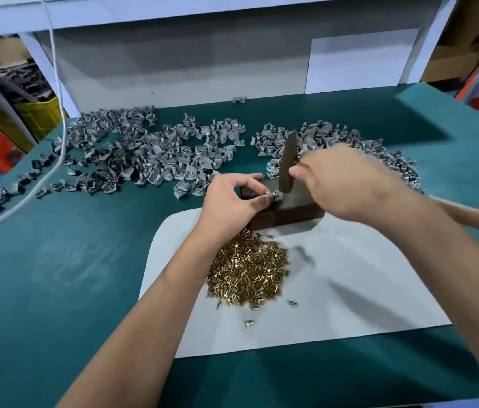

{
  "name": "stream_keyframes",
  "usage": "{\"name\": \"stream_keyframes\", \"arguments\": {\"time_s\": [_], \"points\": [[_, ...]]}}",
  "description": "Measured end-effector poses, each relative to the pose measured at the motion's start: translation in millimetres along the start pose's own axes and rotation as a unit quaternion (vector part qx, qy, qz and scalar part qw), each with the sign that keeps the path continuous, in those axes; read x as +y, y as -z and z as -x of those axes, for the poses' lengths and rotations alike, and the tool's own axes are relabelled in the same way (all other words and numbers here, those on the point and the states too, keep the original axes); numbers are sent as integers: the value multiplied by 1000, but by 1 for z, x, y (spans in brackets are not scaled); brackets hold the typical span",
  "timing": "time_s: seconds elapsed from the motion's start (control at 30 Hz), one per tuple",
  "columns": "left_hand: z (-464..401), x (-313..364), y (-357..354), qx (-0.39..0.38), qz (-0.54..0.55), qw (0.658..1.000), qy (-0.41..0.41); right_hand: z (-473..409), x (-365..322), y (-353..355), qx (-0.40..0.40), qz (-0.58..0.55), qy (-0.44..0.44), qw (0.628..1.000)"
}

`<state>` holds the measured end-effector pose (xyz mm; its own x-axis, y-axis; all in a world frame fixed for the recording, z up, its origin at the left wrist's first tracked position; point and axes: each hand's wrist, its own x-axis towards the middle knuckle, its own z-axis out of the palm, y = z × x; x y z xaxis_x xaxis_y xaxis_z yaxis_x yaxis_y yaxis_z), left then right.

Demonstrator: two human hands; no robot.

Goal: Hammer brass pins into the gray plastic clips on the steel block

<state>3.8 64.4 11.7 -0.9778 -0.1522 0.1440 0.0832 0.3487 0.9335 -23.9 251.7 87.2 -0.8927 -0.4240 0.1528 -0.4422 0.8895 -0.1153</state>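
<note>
Forearms enter from the bottom edge; we log a single head view. Nearest lies the white sheet (350, 290) on the green tabletop (56, 275), carrying the loose heap of brass pins (247, 275).

Beyond it sits the steel block (291, 210). Left hand (232, 198): grip narrow, fingertips pinching a gray clip (272, 194) on the block's top. Right hand (347, 184): grip curled round the hammer (288, 163), whose dark head stands on or just above the clip.

We judge the step as mid-strike, driving a pin. Next move calls for a square blow clear of the left fingertips.

Heaps of gray clips (150, 154) lie behind, well apart from the block.

Hidden: the pin itself is too small to confirm; the right hand is motion-blurred; we cannot tell whether the hammer touches the clip.
</note>
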Motion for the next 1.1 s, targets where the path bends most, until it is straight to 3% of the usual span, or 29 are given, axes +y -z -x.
{"name": "stream_keyframes", "arguments": {"time_s": [0.1,0.2,0.27,0.33,0.4,0.43,0.57,0.7,0.83,0.9,1.1], "points": [[-1,-1,1,-2,-4,1000,-5,3,0,-1,121,-65,-3,991],[-1,0,1,0,0,1000,-6,7,-12,-15,1,-28,23,999],[0,1,0,1,-1,1000,-5,3,-6,-7,-27,-9,19,999],[0,1,0,0,0,1000,0,-1,-1,3,28,2,23,999],[-1,0,1,2,-1,1000,-1,2,-3,1,137,-42,21,989],[-1,0,1,3,-2,1000,-1,4,-7,-3,147,-57,17,987],[-1,0,1,-5,6,1000,6,7,-13,-16,-3,-22,16,1000],[0,0,2,-8,-3,1000,-2,0,8,0,-7,-18,72,997],[-1,0,3,-5,6,1000,6,4,33,16,-127,-162,124,971],[-1,1,1,-5,16,1000,16,9,39,16,-183,-179,138,957],[2,2,1,-8,20,1000,21,17,32,-8,-202,-31,136,969]]}}
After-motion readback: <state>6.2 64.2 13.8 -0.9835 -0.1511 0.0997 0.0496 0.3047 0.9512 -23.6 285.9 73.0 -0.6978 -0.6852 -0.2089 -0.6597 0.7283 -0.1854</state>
